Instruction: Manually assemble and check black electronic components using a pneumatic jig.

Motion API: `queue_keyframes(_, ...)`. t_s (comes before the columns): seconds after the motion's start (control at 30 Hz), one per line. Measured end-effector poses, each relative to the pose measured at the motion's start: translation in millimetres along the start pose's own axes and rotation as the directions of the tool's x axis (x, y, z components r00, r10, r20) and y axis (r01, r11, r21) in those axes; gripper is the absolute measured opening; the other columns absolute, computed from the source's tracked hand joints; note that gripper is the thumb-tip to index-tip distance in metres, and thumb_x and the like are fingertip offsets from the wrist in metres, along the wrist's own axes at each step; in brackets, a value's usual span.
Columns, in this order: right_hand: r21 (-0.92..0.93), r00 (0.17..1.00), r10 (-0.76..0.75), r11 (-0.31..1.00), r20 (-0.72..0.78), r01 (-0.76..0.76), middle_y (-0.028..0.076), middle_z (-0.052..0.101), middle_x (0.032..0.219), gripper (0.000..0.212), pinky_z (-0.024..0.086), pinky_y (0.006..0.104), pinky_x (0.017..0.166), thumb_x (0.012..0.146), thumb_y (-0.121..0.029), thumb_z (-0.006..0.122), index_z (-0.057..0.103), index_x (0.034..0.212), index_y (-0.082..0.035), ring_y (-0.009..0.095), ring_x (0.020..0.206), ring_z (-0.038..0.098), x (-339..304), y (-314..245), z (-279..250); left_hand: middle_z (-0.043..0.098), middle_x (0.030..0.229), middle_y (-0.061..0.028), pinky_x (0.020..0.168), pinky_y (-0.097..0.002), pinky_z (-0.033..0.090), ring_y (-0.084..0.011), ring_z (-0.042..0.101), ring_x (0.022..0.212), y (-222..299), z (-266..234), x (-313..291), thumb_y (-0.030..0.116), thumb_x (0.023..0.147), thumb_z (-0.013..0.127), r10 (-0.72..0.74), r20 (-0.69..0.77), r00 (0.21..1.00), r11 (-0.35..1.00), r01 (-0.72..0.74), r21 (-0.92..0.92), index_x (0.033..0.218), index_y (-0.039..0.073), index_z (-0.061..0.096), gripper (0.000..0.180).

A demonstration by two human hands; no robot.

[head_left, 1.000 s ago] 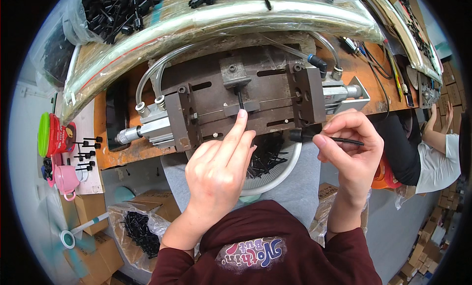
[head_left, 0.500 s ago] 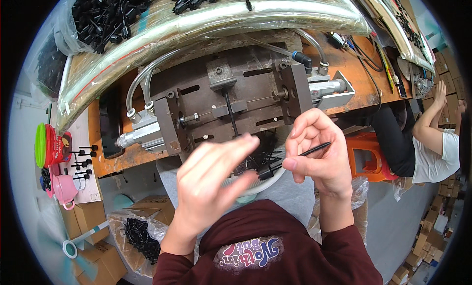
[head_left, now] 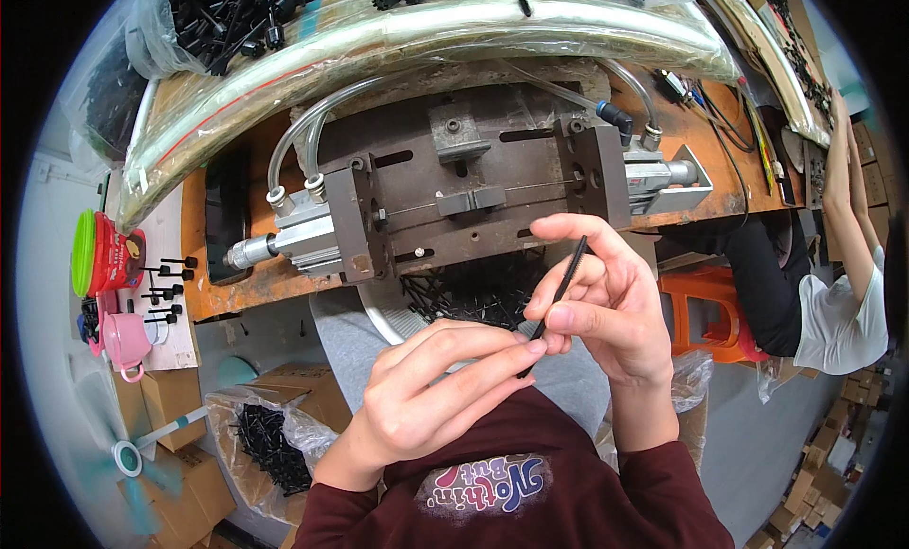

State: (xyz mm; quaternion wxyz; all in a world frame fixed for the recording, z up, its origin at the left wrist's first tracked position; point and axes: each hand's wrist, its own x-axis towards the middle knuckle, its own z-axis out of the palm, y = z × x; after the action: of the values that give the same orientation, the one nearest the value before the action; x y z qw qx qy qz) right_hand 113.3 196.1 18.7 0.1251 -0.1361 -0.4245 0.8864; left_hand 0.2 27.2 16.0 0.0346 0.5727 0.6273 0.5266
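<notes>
A slim black rod slants between my two hands in front of my chest. My right hand pinches it between thumb and fingers, its index finger raised beside the upper end. The fingertips of my left hand close on its lower part, and the left thumb is hidden. Beyond the hands is a dark metal fixture with a small block at its middle and a thin wire across it. Below its front edge, a white basket of black rod-like parts is partly covered by my hands.
Silver air cylinders with clear hoses flank the fixture. Plastic-wrapped padding edges the far heap of black parts. A bag of black parts is at lower left. Another person sits at right by an orange stool.
My left hand has come down and right to meet the right hand at the rod. The black rod that lay across the fixture's block is gone from there. The view has shifted slightly.
</notes>
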Motion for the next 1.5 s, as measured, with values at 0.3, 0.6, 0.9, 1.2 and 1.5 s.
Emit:
queue_keyframes(0.3, -0.519, 0.940, -0.328, 0.823, -0.097, 0.233, 0.012, 0.070, 0.099, 0.060, 0.052, 0.0213, 0.070, 0.086, 0.006, 0.070, 0.042, 0.139, 0.002, 0.011, 0.085, 0.067, 2.3, 9.3, 7.3, 0.070, 0.113, -0.0133, 0.070, -0.0321, 0.055, -0.0233, 0.067, 0.083, -19.9, 4.4, 5.6, 0.005, 0.064, 0.083, -0.009, -0.071, 0.997, 0.934, 0.034, 0.356, 0.096, 0.002, 0.074, 0.034)
queue_keyframes(0.6, -0.755, 0.917, -0.400, 0.602, -0.005, 0.258, 0.007, 0.071, 0.090, 0.024, 0.050, 0.0211, 0.066, 0.084, 0.001, 0.074, 0.069, 0.108, 0.002, 0.010, 0.080, 0.067, 4.1, 1.0, 7.8, 0.069, 0.122, -0.0110, 0.061, -0.0267, 0.051, -0.0167, 0.066, 0.065, -33.1, 10.0, 18.3, 0.012, 0.071, 0.080, -0.045, 0.013, 0.999, 0.824, 0.030, 0.566, 0.095, 0.005, 0.071, 0.027)
queue_keyframes(0.9, -0.892, 0.546, -0.744, -0.147, 0.385, 0.428, 0.003, 0.071, 0.085, 0.012, 0.047, 0.0244, 0.058, 0.080, 0.003, 0.071, 0.070, 0.091, -0.003, 0.011, 0.066, 0.060, 89.9, -76.2, 30.2, 0.069, 0.122, -0.0086, 0.057, -0.0246, 0.049, -0.0144, 0.061, 0.058, -34.6, 11.5, 18.2, 0.012, 0.070, 0.081, -0.053, 0.005, 0.999, 0.818, 0.041, 0.574, 0.092, 0.006, 0.072, 0.025)
queue_keyframes(1.2, -0.345, 0.511, -0.130, -0.870, 0.850, 0.353, 0.012, 0.065, 0.096, 0.019, 0.055, 0.0379, 0.077, 0.074, -0.004, 0.068, 0.068, 0.093, -0.003, 0.030, 0.088, 0.066, 233.7, -115.0, 48.6, 0.071, 0.118, -0.0101, 0.054, -0.0250, 0.048, -0.0145, 0.060, 0.056, -30.9, 4.8, 19.5, 0.012, 0.068, 0.082, 0.012, 0.029, 1.000, 0.882, -0.024, 0.470, 0.090, 0.005, 0.072, 0.025)
queue_keyframes(1.5, -0.490, 0.787, -0.004, -0.785, 0.616, 0.380, 0.008, 0.063, 0.120, 0.039, 0.056, 0.0395, 0.086, 0.080, -0.004, 0.068, 0.064, 0.119, -0.005, 0.029, 0.107, 0.066, 220.9, -116.3, 65.4, 0.069, 0.121, -0.0128, 0.054, -0.0241, 0.050, -0.0137, 0.065, 0.060, -20.0, -4.2, -13.6, 0.019, 0.069, 0.085, -0.081, 0.144, 0.986, 0.977, 0.050, 0.210, 0.093, 0.005, 0.071, 0.031)
